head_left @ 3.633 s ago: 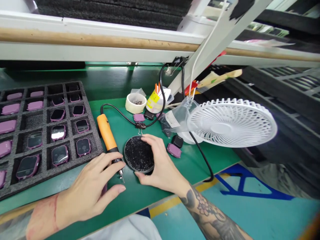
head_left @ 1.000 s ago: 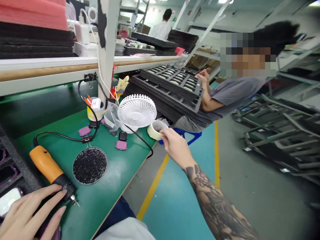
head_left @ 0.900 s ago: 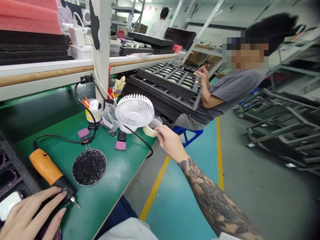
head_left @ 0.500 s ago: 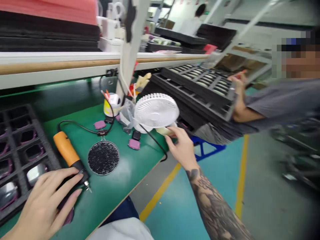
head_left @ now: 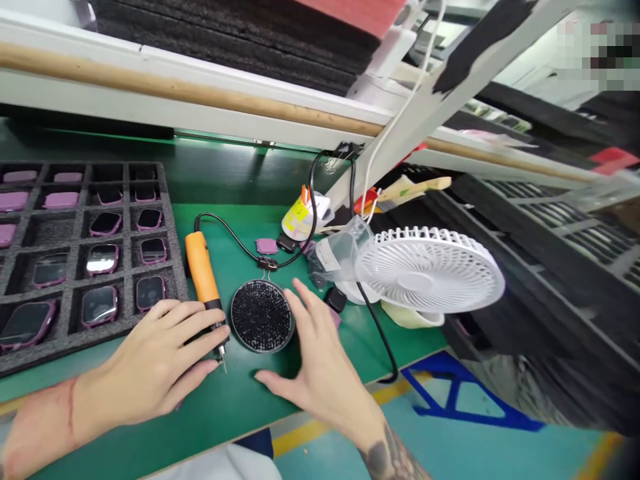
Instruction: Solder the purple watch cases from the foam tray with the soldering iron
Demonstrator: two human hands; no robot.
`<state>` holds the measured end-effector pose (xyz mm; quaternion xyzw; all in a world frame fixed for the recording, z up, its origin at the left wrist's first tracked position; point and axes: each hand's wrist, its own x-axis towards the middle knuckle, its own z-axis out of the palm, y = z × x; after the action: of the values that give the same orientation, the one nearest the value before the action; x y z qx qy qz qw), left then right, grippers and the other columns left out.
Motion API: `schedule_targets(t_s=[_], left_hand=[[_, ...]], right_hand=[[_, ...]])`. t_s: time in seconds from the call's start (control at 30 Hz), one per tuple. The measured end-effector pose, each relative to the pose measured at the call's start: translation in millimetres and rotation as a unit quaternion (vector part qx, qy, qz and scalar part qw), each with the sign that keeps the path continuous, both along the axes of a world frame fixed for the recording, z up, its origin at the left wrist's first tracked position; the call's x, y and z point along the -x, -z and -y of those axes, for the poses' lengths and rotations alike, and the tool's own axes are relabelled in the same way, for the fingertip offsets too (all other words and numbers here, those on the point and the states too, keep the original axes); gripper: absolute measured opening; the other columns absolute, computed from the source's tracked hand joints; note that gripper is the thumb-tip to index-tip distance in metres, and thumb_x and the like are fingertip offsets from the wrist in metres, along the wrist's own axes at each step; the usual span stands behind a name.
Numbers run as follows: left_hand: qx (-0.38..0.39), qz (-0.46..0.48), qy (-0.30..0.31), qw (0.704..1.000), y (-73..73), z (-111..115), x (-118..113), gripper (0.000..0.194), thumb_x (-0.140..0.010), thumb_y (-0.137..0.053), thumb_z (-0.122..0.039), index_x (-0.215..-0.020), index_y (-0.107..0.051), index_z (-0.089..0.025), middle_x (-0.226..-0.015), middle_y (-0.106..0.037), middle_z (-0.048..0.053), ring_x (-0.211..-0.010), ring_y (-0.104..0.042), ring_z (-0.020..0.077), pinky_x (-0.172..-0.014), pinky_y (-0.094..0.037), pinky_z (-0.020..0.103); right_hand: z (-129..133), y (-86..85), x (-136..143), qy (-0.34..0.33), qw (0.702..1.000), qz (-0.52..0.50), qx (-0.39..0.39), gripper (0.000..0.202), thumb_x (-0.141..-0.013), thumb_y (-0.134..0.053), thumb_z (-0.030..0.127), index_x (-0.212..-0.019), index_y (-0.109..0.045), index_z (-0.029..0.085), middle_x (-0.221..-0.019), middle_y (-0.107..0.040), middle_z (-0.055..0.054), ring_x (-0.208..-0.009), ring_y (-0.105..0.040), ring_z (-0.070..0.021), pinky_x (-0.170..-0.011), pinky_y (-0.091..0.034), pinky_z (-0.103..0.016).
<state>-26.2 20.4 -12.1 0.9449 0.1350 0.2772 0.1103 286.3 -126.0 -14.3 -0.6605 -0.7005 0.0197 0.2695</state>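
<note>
My left hand (head_left: 165,360) rests on the green table, its fingertips over the black front part of an orange electric screwdriver (head_left: 201,270). A bit of something purple shows beneath that hand; most of it is hidden. My right hand (head_left: 320,353) is spread at the right side of a round dish of small black parts (head_left: 263,316), with nothing in its fingers. Behind the right hand lie a black watch-like piece (head_left: 335,300) and a purple piece, partly covered. A black foam tray (head_left: 179,267) at the left holds purple-framed watch cases, some with dark screens.
A white fan (head_left: 430,273) stands at the right table edge, beside a plastic bag (head_left: 345,250). Behind are a cup (head_left: 301,217), another purple piece (head_left: 267,246) and a looping black cable (head_left: 383,333). A shelf (head_left: 200,113) crosses above. Foam trays stand at right.
My right hand has moved from beside the fan to the round dish and opened wide. The view has turned left, showing more of the foam tray. My left hand stays at the screwdriver.
</note>
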Motion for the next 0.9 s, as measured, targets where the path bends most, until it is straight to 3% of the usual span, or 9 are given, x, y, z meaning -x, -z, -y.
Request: schedule_targets(t_s=[0.07, 0.17, 0.3, 0.63, 0.9], left_hand=[[-0.003, -0.002, -0.004, 1.0, -0.2, 0, -1, 0.039, -0.119, -0.061, -0.014, -0.154, -0.079, -0.021, -0.157, -0.085, 0.013, -0.138, -0.076, 0.0333, -0.113, -0.052, 0.049], [-0.01, 0.002, 0.0, 1.0, -4.4, -2, -2, 0.037, -0.119, -0.062, -0.015, -0.152, -0.079, -0.018, -0.154, -0.086, 0.013, -0.136, -0.077, 0.0327, -0.112, -0.052, 0.048], [-0.024, 0.004, 0.024, 0.999, -12.1, -6, -4, 0.033, -0.118, -0.065, -0.016, -0.148, -0.079, -0.016, -0.148, -0.088, 0.011, -0.13, -0.078, 0.031, -0.107, -0.052, 0.046], [0.001, -0.006, 0.006, 1.0, -3.1, 1, -2, 0.036, -0.12, -0.06, -0.014, -0.152, -0.076, -0.016, -0.155, -0.085, 0.012, -0.137, -0.073, 0.0334, -0.114, -0.047, 0.051], [-0.047, 0.006, 0.021, 0.999, -12.8, -7, -5, 0.032, -0.118, -0.065, -0.015, -0.145, -0.08, -0.014, -0.148, -0.088, 0.012, -0.13, -0.074, 0.0315, -0.108, -0.05, 0.046]], right_hand=[[-22, 9.0, 4, -0.023, 0.999, -0.02, 0.03, 0.132, -0.085, -0.109, 0.059, -0.193, -0.036, 0.034, -0.192, -0.053, -0.023, -0.172, -0.059, -0.0527, -0.133, -0.064, -0.079], [-34, 14.9, 1, -0.048, 0.997, -0.055, 0.032, 0.104, -0.099, -0.095, 0.065, -0.183, -0.046, 0.029, -0.181, -0.06, -0.021, -0.167, -0.062, -0.0475, -0.136, -0.06, -0.076], [-28, 13.3, -2, -0.034, 0.996, -0.079, 0.026, 0.094, -0.108, -0.084, 0.069, -0.183, -0.044, 0.029, -0.178, -0.058, -0.02, -0.164, -0.061, -0.0473, -0.134, -0.058, -0.077], [-28, 11.8, 1, -0.039, 0.992, -0.12, 0.026, 0.093, -0.109, -0.083, 0.072, -0.183, -0.046, 0.029, -0.179, -0.059, -0.018, -0.165, -0.06, -0.0466, -0.135, -0.057, -0.077], [-29, 12.4, 0, -0.042, 0.992, -0.12, 0.004, 0.085, -0.111, -0.082, 0.072, -0.178, -0.055, 0.028, -0.176, -0.063, -0.018, -0.16, -0.065, -0.044, -0.132, -0.06, -0.074]])
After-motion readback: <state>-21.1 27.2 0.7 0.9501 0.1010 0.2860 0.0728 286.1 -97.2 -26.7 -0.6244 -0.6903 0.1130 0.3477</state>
